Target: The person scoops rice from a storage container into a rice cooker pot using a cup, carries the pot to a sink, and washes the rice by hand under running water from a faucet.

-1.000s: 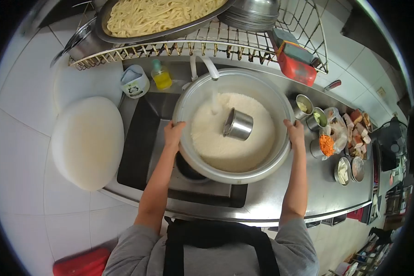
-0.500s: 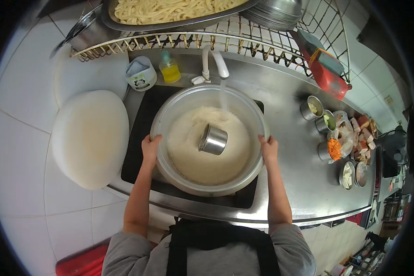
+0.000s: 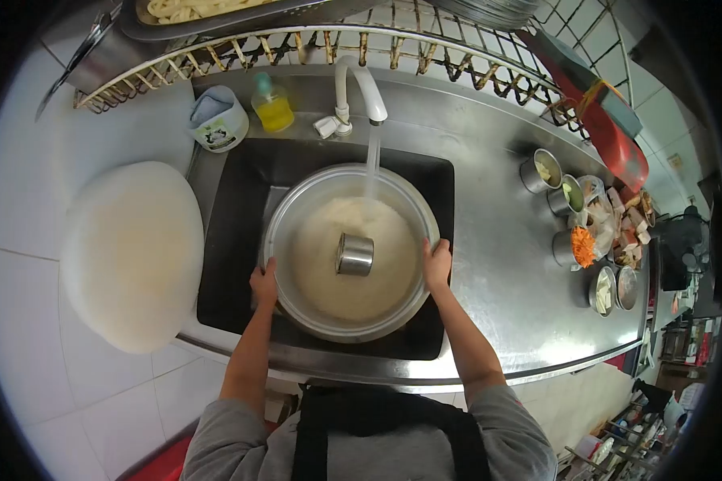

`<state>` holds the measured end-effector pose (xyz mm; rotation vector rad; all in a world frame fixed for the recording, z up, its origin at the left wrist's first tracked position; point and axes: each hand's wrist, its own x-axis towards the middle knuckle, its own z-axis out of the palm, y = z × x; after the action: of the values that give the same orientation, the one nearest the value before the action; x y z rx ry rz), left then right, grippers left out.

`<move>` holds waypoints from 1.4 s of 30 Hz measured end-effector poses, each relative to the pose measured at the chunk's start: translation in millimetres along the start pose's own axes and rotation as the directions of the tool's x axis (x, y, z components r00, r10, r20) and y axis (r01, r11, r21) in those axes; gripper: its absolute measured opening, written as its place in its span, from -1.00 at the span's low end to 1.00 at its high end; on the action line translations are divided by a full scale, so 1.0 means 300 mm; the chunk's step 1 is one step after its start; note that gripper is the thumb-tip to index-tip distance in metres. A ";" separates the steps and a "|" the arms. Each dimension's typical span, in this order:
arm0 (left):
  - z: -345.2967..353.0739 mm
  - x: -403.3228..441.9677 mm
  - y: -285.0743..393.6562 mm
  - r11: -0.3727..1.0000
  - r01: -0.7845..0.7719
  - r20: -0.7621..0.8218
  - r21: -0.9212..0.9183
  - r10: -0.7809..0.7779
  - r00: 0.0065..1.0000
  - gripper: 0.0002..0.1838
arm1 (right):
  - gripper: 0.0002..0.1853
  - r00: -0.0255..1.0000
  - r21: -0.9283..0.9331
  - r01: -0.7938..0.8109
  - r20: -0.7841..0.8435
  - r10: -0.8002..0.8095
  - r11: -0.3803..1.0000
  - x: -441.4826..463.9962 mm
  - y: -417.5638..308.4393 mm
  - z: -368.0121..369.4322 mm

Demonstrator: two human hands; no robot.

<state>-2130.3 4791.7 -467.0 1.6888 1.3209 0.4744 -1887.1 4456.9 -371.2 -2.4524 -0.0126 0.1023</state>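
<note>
A wide metal pot holds white rice, with a small steel cup lying on its side in the middle. My left hand grips the pot's left rim, thumb over the edge. On the right rim, my right hand is closed the same way. The pot sits inside a dark sink. From the white faucet, water streams into the back of the pot, onto the rice.
Left of the sink stands a round white board. Dish soap and a white tub are behind it. A wire rack overhangs the back. Bowls of cut vegetables, including shredded carrot, stand on the steel counter at right.
The pot has come down into the sink and looks smaller, with both hands still on its rim. The water stream now looks stronger, and the camera view has shifted.
</note>
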 end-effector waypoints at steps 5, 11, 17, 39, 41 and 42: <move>0.013 -0.037 0.013 0.985 -0.131 -0.071 0.110 0.140 0.988 -0.35 | -0.48 0.997 0.019 -0.082 -0.006 0.082 0.996 -0.011 0.133 0.184; -0.006 -0.032 0.025 0.948 -0.031 -0.008 0.317 0.035 0.999 -0.36 | -0.33 1.000 -0.088 0.019 0.017 -0.018 0.996 0.005 0.080 0.196; -0.027 -0.027 -0.032 0.943 0.020 0.129 0.332 -0.066 0.989 -0.34 | 0.10 0.919 -0.085 0.037 0.394 -0.001 0.996 -0.197 -0.209 0.413; -0.019 -0.106 -0.034 0.936 0.022 0.155 0.352 -0.081 0.985 -0.42 | -0.30 0.843 0.750 -0.422 0.531 -0.084 0.509 0.110 -0.185 0.316; -0.031 -0.120 -0.014 0.930 0.030 0.163 0.366 -0.096 0.982 -0.42 | -0.29 0.841 0.793 -0.416 0.521 -0.142 0.445 0.105 -0.184 0.341; -0.027 -0.118 -0.024 0.926 0.032 0.149 0.376 -0.094 0.984 -0.42 | -0.28 0.862 0.813 -0.408 0.493 -0.120 0.415 0.098 -0.186 0.345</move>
<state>-2152.9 4762.9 -461.0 1.9397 1.3999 0.0398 -1864.7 4566.8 -417.6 -1.2318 0.0387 0.6449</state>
